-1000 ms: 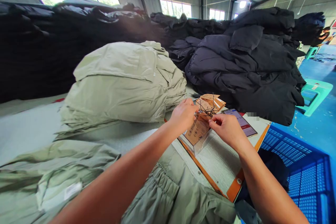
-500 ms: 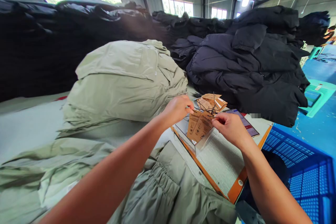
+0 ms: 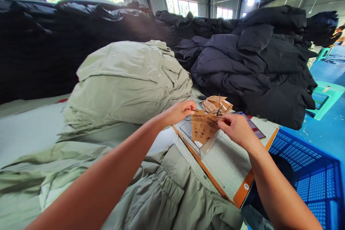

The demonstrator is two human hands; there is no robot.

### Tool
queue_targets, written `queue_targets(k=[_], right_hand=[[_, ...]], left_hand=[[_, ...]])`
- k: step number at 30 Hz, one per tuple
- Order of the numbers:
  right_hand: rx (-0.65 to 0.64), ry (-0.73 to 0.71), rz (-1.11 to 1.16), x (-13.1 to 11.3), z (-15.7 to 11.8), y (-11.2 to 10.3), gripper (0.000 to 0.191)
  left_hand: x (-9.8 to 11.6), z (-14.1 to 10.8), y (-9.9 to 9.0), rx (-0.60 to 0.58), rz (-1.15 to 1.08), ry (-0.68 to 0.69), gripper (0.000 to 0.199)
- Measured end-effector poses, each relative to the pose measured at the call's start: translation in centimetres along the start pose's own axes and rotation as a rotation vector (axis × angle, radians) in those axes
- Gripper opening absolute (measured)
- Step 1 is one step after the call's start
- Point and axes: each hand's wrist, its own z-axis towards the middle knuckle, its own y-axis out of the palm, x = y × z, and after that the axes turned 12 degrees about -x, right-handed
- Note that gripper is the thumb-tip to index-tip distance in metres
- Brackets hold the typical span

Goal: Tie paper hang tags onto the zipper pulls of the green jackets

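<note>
Two brown paper hang tags printed "Avalanche" overlap in a fan above a clear plastic box [image 3: 205,152]. At the top of the left hang tag [image 3: 198,124], my left hand [image 3: 182,110] pinches its dark cord. My right hand [image 3: 237,127] is closed in a pinch by the upper corner of the right hang tag [image 3: 208,129], gripping its cord. The lower ends of both tags reach down into the box. Just behind lies a loose heap of more brown hang tags [image 3: 221,103] with tangled black-and-white cords.
A phone [image 3: 253,125] rests beside my right hand on the table [image 3: 226,165]. Folded sage-green garments [image 3: 129,68] are piled behind, with another green garment [image 3: 167,190] in front. Dark jackets [image 3: 242,64] stack further back. A blue crate [image 3: 307,165] and turquoise stool [image 3: 329,95] stand right.
My left hand has shifted slightly left and up. The left tag has turned more upright and its printing shows more clearly. My right hand has hardly moved.
</note>
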Motion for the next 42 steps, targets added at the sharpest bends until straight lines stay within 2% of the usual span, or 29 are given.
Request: queue_targets(k=[10,13,15,21,29,33,42], right_hand=[[-0.085,0.056,0.124,0.8,0.2,0.0,0.022],[-0.115,0.037,0.116,0.9,0.1,0.0,0.021],[-0.131,0.031,0.11,0.9,0.1,0.1,0.021],[-0.103,0.037,0.077,0.6,-0.1,0.0,0.014],[-0.082,0.013,-0.013,-0.3,0.1,0.0,0.014],[-0.109,0.017,-0.052,-0.9,-0.1,0.0,0.012],[-0.082,0.058,-0.175,-1.5,-0.7,0.4,0.015]], left_hand=[[-1.1,-0.5,0.7,-0.068,-0.24,-0.022,0.02],[-0.1,-0.8,0.7,-0.127,-0.196,0.017,0.032],[0.7,-0.9,0.9,-0.14,-0.127,0.021,0.031],[1.6,-1.0,1.9,0.0,0.086,-0.109,0.018],[1.2,-0.8,1.8,0.041,0.133,-0.074,0.014],[1.3,-0.4,1.3,-0.001,0.143,-0.019,0.012],[1.3,0.5,-0.1,-0.125,0.109,0.045,0.025]])
